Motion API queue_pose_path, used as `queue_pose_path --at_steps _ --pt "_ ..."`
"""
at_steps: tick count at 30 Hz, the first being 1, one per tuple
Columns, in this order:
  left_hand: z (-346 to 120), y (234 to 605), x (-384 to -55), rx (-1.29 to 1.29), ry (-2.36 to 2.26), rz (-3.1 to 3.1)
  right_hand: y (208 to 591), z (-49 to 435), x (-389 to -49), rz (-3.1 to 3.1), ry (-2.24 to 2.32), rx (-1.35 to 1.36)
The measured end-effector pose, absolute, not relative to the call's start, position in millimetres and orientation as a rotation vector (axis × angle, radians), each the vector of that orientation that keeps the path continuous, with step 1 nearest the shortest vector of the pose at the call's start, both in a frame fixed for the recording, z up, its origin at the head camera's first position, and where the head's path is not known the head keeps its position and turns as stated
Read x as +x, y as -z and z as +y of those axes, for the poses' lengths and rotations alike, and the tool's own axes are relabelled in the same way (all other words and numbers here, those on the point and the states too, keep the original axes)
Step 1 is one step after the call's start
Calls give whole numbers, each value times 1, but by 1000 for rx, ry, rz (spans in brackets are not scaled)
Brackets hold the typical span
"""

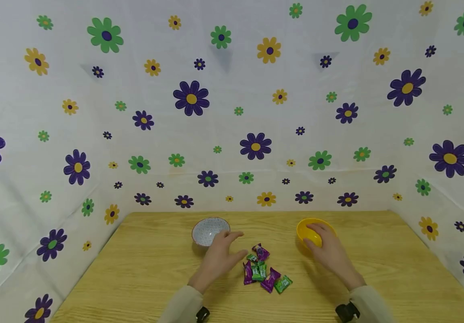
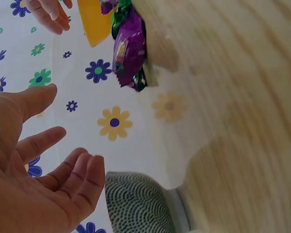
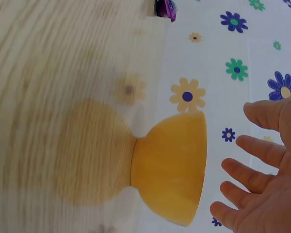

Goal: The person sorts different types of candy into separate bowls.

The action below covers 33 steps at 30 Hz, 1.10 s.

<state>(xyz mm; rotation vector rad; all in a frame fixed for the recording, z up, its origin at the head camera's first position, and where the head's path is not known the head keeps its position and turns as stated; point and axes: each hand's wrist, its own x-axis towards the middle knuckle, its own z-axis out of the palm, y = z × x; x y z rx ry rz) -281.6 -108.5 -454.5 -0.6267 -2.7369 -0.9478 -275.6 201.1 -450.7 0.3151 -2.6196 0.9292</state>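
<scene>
My left hand (image 1: 220, 256) hovers beside a grey patterned bowl (image 1: 206, 230) with a reddish rim, fingers spread and nothing held. In the left wrist view that bowl (image 2: 138, 204) appears below the relaxed fingers (image 2: 75, 182). Over the yellow bowl (image 1: 303, 231) is my right hand (image 1: 328, 248), its fingers loosely parted. The right wrist view shows a gap between those fingers (image 3: 247, 174) and the bowl's rim. Between the hands lies a loose pile of wrapped candies, some purple (image 1: 271, 280), some green (image 1: 283, 284).
The bowls and candies stand on a light wood-grain table (image 1: 151, 269). A white cloth with printed flowers (image 1: 232, 125) hangs behind the table and along both sides. Dark straps (image 1: 347, 311) with devices sit at the wrists.
</scene>
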Motion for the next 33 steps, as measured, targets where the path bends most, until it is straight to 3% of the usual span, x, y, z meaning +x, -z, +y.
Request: queue_pose_path --at_steps 12,23,33 --pt "-106 468 -293 -682 1411 -2895 454 235 -292 -2697 -1242 -41" --pt "-122 477 -297 -657 1848 -2919 462 251 -298 -2548 -1905 -257" --pt "-136 475 -306 -969 1894 -2970 470 257 -303 -2393 -2243 -339"
